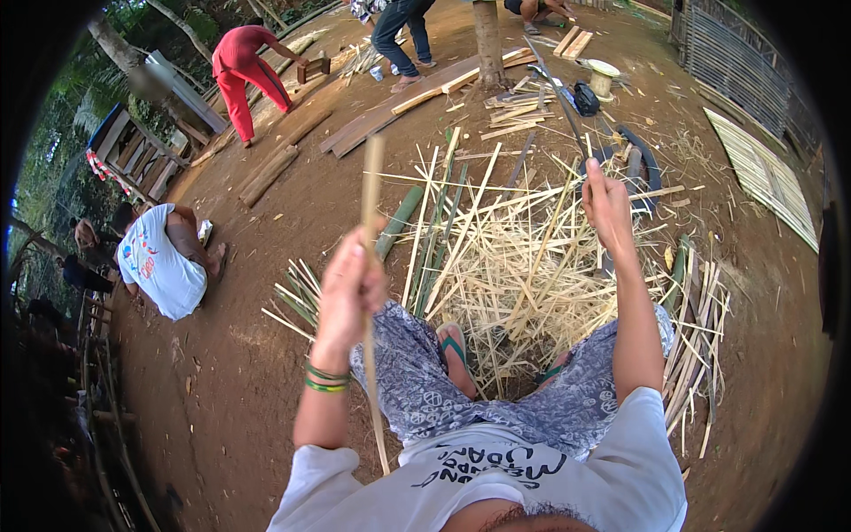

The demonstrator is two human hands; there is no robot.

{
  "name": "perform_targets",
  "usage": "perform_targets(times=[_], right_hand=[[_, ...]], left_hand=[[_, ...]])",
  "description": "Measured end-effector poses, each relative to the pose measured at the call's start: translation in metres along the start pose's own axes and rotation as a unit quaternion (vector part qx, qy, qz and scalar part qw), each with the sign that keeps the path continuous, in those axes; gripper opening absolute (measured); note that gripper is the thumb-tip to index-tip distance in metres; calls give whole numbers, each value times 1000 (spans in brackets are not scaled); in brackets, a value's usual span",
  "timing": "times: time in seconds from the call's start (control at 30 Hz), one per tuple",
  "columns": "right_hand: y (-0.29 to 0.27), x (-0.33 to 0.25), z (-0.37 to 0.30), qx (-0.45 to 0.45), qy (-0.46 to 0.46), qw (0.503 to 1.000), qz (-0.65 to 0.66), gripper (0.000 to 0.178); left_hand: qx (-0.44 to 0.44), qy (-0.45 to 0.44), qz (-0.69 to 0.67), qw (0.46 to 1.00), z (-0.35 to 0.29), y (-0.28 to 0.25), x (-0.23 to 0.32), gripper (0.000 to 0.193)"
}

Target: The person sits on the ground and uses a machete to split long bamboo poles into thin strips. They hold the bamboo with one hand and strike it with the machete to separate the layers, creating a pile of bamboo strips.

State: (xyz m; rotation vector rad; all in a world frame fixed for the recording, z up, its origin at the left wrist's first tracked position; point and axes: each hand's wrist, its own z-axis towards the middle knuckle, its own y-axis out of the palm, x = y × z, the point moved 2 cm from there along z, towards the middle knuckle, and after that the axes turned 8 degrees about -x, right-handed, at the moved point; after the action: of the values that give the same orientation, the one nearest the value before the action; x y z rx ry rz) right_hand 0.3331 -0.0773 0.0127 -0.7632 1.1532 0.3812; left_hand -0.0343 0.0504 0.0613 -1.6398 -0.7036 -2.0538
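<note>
My left hand point(350, 284), slightly blurred, is closed around a long bamboo strip point(373, 168). The strip stands nearly upright, its lower end reaching down past my left knee toward my shirt. My right hand point(607, 208) is raised over the far right side of a pile of thin bamboo strips point(510, 257). Its fingers are closed, and a narrow pale tip point(589, 144) sticks up above them; I cannot tell what it belongs to. Shavings and strips lie tangled between my legs.
Loose strips point(700, 341) lie by my right knee, and a green bamboo piece point(401, 220) beyond my left hand. Planks point(381, 120) rest near a tree trunk point(488, 44). One person point(164, 257) sits at left; another in red point(248, 66) bends over. A slatted panel point(764, 173) lies at right.
</note>
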Motion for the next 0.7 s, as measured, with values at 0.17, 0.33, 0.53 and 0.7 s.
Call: perform_targets(times=[0.17,0.33,0.53,0.7], right_hand=[[21,-15,-10,-62,-47,992,101,64],[52,-33,-20,-127,-57,969,203,42],[102,-39,-35,-256,-34,918,300,35],[141,-34,-51,-302,65,877,367,58]], left_hand=[[198,312,325,870,-10,-9,145,43],[325,524,291,732,-21,0,218,43],[330,645,124,678,12,-24,171,35],[329,521,-10,787,61,19,53,39]])
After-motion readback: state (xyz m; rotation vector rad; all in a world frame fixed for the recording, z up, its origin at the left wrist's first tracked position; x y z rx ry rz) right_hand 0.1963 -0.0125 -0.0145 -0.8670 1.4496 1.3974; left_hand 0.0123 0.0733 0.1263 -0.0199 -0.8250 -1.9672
